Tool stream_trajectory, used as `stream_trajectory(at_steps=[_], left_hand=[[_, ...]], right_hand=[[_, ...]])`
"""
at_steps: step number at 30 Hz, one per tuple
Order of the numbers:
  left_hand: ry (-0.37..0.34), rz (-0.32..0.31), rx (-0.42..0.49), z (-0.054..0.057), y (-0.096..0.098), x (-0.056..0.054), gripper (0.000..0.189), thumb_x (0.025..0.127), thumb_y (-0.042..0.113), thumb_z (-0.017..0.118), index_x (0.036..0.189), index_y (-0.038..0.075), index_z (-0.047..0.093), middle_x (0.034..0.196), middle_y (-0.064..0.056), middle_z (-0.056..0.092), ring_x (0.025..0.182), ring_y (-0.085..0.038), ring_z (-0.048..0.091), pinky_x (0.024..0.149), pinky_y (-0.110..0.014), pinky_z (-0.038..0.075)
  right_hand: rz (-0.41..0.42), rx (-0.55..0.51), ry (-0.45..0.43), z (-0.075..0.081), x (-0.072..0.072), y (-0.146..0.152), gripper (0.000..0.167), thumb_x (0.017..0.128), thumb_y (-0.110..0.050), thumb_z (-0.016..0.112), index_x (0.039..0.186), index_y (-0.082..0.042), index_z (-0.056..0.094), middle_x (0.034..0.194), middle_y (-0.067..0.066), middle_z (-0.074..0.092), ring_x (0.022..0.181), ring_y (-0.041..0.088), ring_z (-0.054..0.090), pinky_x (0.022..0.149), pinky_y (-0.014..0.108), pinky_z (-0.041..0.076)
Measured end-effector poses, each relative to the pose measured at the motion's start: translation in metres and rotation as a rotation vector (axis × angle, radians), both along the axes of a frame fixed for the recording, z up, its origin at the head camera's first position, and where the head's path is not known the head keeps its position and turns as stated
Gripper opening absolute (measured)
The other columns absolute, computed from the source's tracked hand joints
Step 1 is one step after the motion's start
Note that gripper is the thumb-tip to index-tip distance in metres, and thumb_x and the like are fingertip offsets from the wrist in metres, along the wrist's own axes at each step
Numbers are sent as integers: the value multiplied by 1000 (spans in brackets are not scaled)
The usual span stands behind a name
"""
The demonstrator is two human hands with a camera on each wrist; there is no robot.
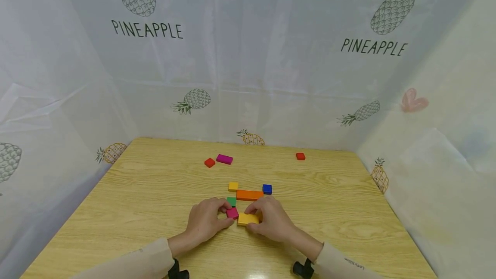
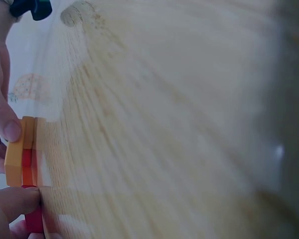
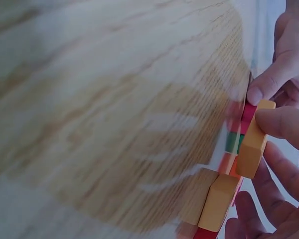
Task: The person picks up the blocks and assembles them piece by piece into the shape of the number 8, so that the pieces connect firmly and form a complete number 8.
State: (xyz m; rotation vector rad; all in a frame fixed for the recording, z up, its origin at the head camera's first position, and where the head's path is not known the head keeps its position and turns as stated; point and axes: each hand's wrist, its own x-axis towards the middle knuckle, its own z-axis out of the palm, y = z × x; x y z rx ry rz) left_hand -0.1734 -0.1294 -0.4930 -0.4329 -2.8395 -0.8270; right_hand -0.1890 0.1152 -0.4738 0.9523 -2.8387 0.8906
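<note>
My left hand pinches a small pink block that rests on the table, with thumb and finger at its sides. Close by on the right, my right hand grips a yellow block between thumb and fingers. The right wrist view shows that yellow block tilted and raised off the surface. A second yellow block lies beneath the right hand, which hides it in the head view. Just beyond the pink block sits a green block, and a long orange block lies past it.
A small yellow block and a blue block stand at the orange block's far corners. Farther back lie a red block, a magenta block and another red block. A pineapple-print sheet surrounds the wooden table.
</note>
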Motion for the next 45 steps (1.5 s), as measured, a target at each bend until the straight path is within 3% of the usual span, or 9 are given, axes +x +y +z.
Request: stream_trajectory(at_steps=[27, 45], left_hand=[[-10, 5, 3, -1, 0, -1, 28, 79, 38, 95, 97, 26, 77, 85, 14, 66, 79, -6, 58, 71, -35, 44], [-4, 5, 6, 0, 0, 0, 28, 79, 37, 95, 96, 26, 76, 85, 14, 67, 78, -7, 57, 70, -34, 42]], right_hand=[[-3, 40, 66, -9, 1, -2, 24, 82, -27, 94, 101, -22, 81, 93, -17, 72, 89, 5, 54, 82, 31, 43], [-8, 51, 64, -6, 3, -3, 24, 82, -27, 94, 102, -22, 81, 94, -17, 73, 90, 5, 54, 82, 32, 42]])
